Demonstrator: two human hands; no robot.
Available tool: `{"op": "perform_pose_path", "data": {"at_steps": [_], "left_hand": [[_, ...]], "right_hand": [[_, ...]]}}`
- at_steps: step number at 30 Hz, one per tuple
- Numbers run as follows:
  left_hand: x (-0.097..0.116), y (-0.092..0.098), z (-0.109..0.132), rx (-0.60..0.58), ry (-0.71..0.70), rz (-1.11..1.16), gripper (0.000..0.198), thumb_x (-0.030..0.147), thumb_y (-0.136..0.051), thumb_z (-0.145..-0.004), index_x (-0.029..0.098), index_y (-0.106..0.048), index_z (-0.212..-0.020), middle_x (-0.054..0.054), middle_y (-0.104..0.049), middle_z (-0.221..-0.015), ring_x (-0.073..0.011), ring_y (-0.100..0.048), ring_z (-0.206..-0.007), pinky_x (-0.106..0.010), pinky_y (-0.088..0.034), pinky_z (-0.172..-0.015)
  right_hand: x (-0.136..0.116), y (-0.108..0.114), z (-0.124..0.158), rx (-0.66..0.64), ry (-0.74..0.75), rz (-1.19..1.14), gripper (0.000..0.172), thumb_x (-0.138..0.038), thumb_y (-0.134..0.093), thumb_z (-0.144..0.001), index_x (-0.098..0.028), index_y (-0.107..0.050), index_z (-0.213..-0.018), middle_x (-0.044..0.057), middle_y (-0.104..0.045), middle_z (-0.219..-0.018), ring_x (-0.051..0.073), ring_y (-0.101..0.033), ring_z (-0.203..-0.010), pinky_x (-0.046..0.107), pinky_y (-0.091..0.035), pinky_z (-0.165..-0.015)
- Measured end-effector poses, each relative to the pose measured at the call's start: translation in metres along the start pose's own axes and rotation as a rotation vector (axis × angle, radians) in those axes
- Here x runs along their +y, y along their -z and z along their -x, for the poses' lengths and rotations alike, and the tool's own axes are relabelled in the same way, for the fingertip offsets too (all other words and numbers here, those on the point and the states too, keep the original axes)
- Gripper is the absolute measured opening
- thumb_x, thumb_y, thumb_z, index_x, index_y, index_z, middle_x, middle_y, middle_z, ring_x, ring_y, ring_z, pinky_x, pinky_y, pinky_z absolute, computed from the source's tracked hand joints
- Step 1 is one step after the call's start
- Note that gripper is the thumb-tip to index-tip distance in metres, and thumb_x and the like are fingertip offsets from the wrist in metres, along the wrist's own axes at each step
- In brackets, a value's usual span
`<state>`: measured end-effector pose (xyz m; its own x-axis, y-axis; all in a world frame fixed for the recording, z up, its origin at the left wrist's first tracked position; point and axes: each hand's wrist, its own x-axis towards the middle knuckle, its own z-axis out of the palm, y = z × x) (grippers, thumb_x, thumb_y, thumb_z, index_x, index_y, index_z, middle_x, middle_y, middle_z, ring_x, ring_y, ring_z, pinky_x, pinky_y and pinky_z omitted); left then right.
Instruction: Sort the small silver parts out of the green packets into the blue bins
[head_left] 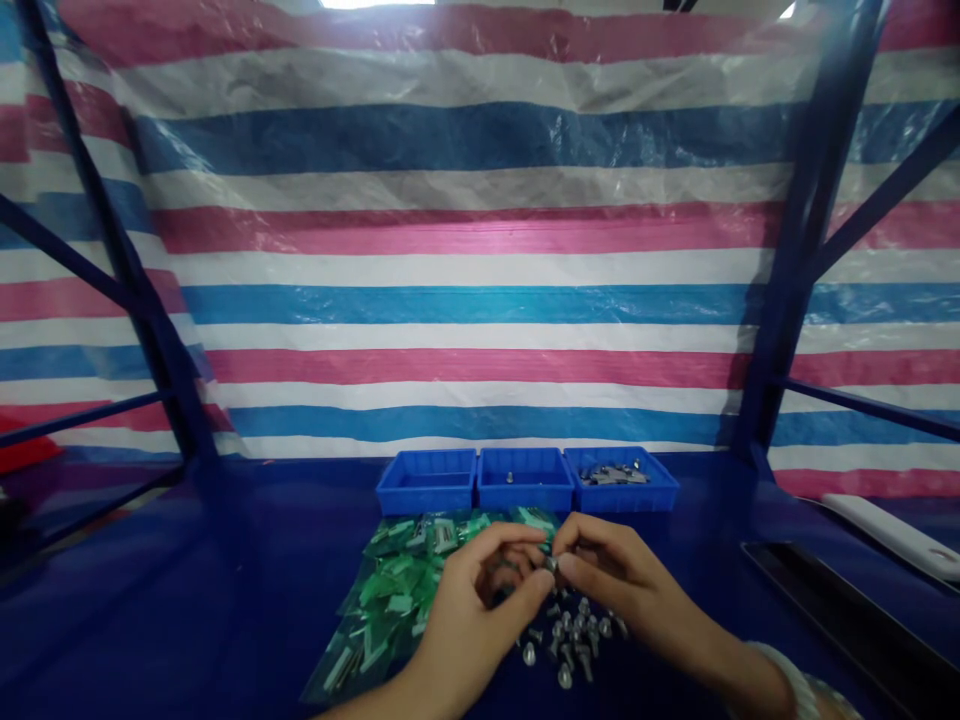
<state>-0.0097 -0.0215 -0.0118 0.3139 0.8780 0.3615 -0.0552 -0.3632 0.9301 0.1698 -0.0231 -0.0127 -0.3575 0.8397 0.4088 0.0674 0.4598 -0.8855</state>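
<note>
1. We found our left hand (480,590) and right hand (607,570) pinched together on one small screw (550,565).
2. Loose screws (570,635) lay at 6 o'clock below it, green bags (397,585) at 9 o'clock.
3. Three blue bins (525,480) stood at 12 o'clock.

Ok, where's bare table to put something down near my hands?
Bare blue table lies left of the green packets, and between the right hand and the dark tray. It is crowded around the loose screws and the three blue bins.
</note>
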Motion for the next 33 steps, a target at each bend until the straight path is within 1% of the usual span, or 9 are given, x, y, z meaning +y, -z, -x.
{"op": "perform_pose_path", "data": {"at_steps": [5,11,15,18,22,25,28,31,33], "left_hand": [[0.001,-0.003,0.003,0.086,-0.199,-0.134,0.024,0.009,-0.068,-0.070,0.021,-0.067,-0.091,-0.002,-0.061,-0.083,-0.0134,-0.058,-0.069,-0.025,-0.052,-0.066],[0.000,-0.003,0.005,0.110,-0.324,-0.202,0.011,0.009,-0.066,-0.076,0.020,-0.069,-0.076,-0.002,-0.069,-0.078,-0.0153,-0.065,-0.073,-0.025,-0.053,-0.068],[0.003,0.003,-0.008,0.135,-0.375,-0.262,0.008,0.012,-0.066,-0.078,0.020,-0.069,-0.078,-0.003,-0.072,-0.082,-0.0172,-0.069,-0.080,-0.028,-0.055,-0.075],[0.003,0.013,-0.042,0.162,-0.390,-0.412,0.008,0.017,-0.063,-0.081,0.018,-0.068,-0.088,-0.004,-0.073,-0.087,-0.0174,-0.069,-0.081,-0.031,-0.056,-0.077],[-0.013,0.029,-0.101,0.053,-0.395,-0.622,0.015,0.012,-0.060,-0.081,0.018,-0.065,-0.093,-0.005,-0.072,-0.089,-0.0178,-0.069,-0.079,-0.034,-0.057,-0.076],[-0.030,0.036,-0.122,-0.036,-0.385,-0.702,0.024,0.005,-0.066,-0.070,0.019,-0.066,-0.089,-0.005,-0.073,-0.089,-0.0213,-0.069,-0.079,-0.040,-0.056,-0.077],[-0.037,0.036,-0.112,-0.067,-0.402,-0.750,0.028,0.003,-0.062,-0.071,0.020,-0.067,-0.092,-0.008,-0.070,-0.105,-0.0254,-0.065,-0.098,-0.045,-0.053,-0.083],[-0.029,0.030,-0.083,-0.097,-0.418,-0.764,0.028,0.004,-0.057,-0.076,0.021,-0.065,-0.097,-0.008,-0.066,-0.113,-0.0244,-0.061,-0.106,-0.042,-0.052,-0.085],[-0.021,0.025,-0.062,-0.109,-0.418,-0.744,0.027,0.006,-0.054,-0.079,0.022,-0.064,-0.098,-0.007,-0.065,-0.113,-0.0229,-0.060,-0.106,-0.040,-0.052,-0.083]], "right_hand": [[0.018,-0.018,-0.004,-0.080,-0.283,-0.624,0.034,-0.046,-0.070,-0.077,-0.014,-0.058,-0.071,-0.001,-0.054,-0.063,0.009,-0.049,-0.055,0.020,-0.035,-0.052],[0.025,-0.030,-0.003,-0.121,-0.281,-0.698,0.040,-0.052,-0.072,-0.073,-0.014,-0.063,-0.078,-0.001,-0.057,-0.058,0.008,-0.049,-0.048,0.021,-0.036,-0.050],[0.025,-0.018,-0.007,-0.093,-0.212,-0.488,0.040,-0.053,-0.063,-0.082,-0.013,-0.066,-0.076,0.002,-0.060,-0.063,0.008,-0.049,-0.052,0.021,-0.036,-0.051],[0.027,0.002,-0.014,0.045,-0.171,-0.320,0.035,-0.048,-0.063,-0.083,-0.013,-0.067,-0.082,0.001,-0.061,-0.066,0.008,-0.047,-0.053,0.021,-0.035,-0.051],[0.029,0.031,-0.023,0.243,-0.160,-0.170,0.027,-0.042,-0.067,-0.078,-0.016,-0.066,-0.085,-0.001,-0.059,-0.064,0.009,-0.047,-0.053,0.022,-0.034,-0.051],[0.027,0.043,-0.026,0.260,-0.148,-0.005,0.017,-0.032,-0.062,-0.078,-0.016,-0.065,-0.084,0.000,-0.061,-0.066,0.011,-0.050,-0.055,0.024,-0.037,-0.054],[0.026,0.045,-0.024,0.136,-0.093,0.348,0.009,-0.017,-0.059,-0.075,-0.017,-0.066,-0.080,0.002,-0.062,-0.069,0.015,-0.055,-0.063,0.027,-0.042,-0.061],[0.031,0.042,-0.018,0.011,-0.033,0.756,0.013,-0.008,-0.060,-0.068,-0.018,-0.067,-0.073,0.003,-0.064,-0.076,0.019,-0.058,-0.077,0.030,-0.043,-0.071],[0.037,0.040,-0.013,-0.038,-0.056,0.897,0.014,-0.008,-0.063,-0.066,-0.019,-0.068,-0.074,0.004,-0.065,-0.080,0.022,-0.058,-0.084,0.031,-0.043,-0.075]]}}
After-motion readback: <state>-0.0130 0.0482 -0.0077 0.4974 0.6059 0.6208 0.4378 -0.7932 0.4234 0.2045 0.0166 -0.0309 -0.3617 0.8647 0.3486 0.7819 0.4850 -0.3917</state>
